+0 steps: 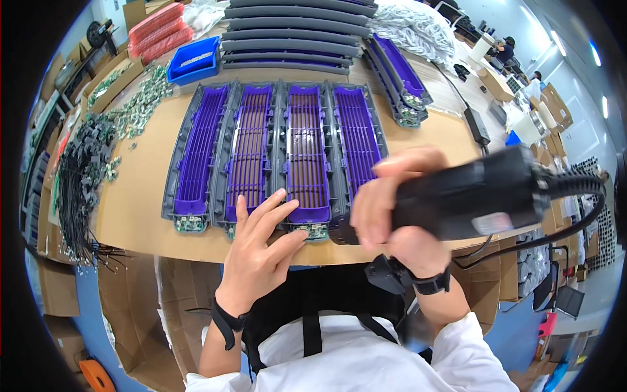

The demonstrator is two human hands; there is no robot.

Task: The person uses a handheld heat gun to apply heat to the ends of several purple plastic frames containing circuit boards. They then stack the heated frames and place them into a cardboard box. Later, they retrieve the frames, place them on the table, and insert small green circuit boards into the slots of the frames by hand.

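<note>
Several long grey trays with purple ribbed inserts (307, 147) lie side by side on a cardboard-covered table (140, 209), each with a small green circuit board at its near end. My left hand (261, 251) rests flat, fingers spread, on the near end of the third tray, by its circuit board (317, 230). My right hand (392, 215) grips a black corded electric screwdriver (470, 196), held sideways with its tip pointing left toward that tray's end.
Stacked grey trays (294, 32) and a blue bin (194, 60) sit at the back. Loose green boards (137, 104) and black wire bundles (81, 176) lie at left. More purple trays (401, 78) lean at back right. Cardboard boxes stand below the table.
</note>
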